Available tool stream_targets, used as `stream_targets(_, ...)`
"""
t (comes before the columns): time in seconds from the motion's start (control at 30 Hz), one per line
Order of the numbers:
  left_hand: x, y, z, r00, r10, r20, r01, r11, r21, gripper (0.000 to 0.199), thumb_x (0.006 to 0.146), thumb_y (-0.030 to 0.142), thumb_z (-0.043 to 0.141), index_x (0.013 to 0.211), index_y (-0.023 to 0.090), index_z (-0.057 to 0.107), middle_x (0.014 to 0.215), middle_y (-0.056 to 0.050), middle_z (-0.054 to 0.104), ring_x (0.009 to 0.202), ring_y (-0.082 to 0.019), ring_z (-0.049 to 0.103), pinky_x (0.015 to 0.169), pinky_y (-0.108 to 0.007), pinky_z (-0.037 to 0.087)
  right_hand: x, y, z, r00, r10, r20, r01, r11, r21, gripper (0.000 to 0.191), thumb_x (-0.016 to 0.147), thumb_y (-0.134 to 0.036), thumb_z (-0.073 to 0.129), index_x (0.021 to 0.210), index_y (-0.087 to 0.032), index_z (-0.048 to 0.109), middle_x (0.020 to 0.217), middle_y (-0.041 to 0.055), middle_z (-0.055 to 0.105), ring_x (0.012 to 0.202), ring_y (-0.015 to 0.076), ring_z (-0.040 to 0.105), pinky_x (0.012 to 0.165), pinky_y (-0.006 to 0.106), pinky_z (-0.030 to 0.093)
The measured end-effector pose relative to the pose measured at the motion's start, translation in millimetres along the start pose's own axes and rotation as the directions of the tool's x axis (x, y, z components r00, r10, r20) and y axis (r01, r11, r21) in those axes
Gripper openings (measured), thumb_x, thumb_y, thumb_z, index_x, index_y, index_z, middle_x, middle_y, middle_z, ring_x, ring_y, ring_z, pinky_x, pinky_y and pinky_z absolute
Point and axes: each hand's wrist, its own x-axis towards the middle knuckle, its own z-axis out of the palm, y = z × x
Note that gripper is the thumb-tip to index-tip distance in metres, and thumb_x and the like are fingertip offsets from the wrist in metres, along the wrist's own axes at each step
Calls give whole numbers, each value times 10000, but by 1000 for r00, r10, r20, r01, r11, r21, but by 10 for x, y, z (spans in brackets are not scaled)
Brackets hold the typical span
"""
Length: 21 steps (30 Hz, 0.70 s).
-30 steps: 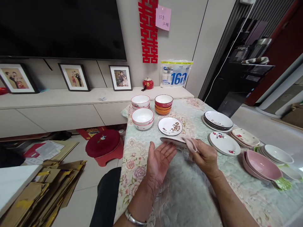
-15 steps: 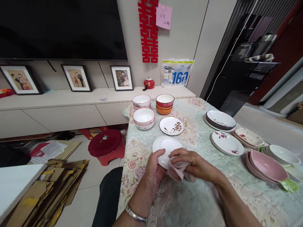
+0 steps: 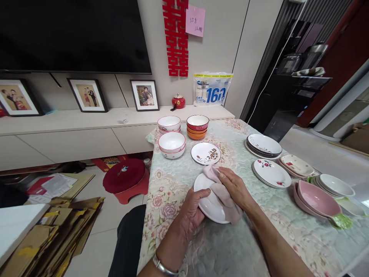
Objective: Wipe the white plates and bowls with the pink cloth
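My left hand (image 3: 193,209) grips the left rim of a white plate (image 3: 206,200), thumb on top and fingers underneath. Over the plate's upper right side lies a pale pink cloth (image 3: 223,194). My right hand (image 3: 235,188) is closed on that cloth and presses it against the plate; part of the plate's face is covered by it. Just beyond, a white plate with a brown flower pattern (image 3: 205,153) rests flat on the flowered tablecloth (image 3: 170,192).
White bowls with red rims (image 3: 172,143) and a stack of red and orange bowls (image 3: 197,127) stand at the back. On the right are stacked dark-rimmed plates (image 3: 264,145), flowered plates (image 3: 271,173) and pink bowls (image 3: 318,198). A red stool (image 3: 124,177) is left of the table.
The plate has moved nearer to me and slightly right, tilted differently. My right hand and the cloth have gone from its lower right edge to its upper right side. The view has shifted slightly.
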Motion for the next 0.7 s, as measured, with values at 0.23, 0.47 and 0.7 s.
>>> stream_targets(0.23,-33,29,28,999,35,37,-36,999,30,450,562,19,680,991,149,646,816,-55,706,704,-190,646,682,-301,487,-75,-164,150,938,-327,118,335,940,-63,288,943,-244,474,1131,-248,692,1204,64,671,1148,197,592,1022,398,452)
stream_targets(0.47,-68,34,37,995,6,103,-11,999,47,462,521,-17,629,961,123,645,797,-55,702,719,-187,643,700,-293,476,-20,-193,102,915,-394,92,404,899,-168,268,938,-252,505,1143,-233,677,1191,56,676,1176,211,564,1033,413,439)
stream_targets(0.7,-97,47,60,989,11,150,-24,996,82,618,524,-19,627,1125,129,609,869,-79,719,798,-226,655,737,-327,481,49,47,-28,969,-171,-179,119,956,-267,234,913,-298,515,971,-195,717,1012,95,698,962,239,644,879,419,518)
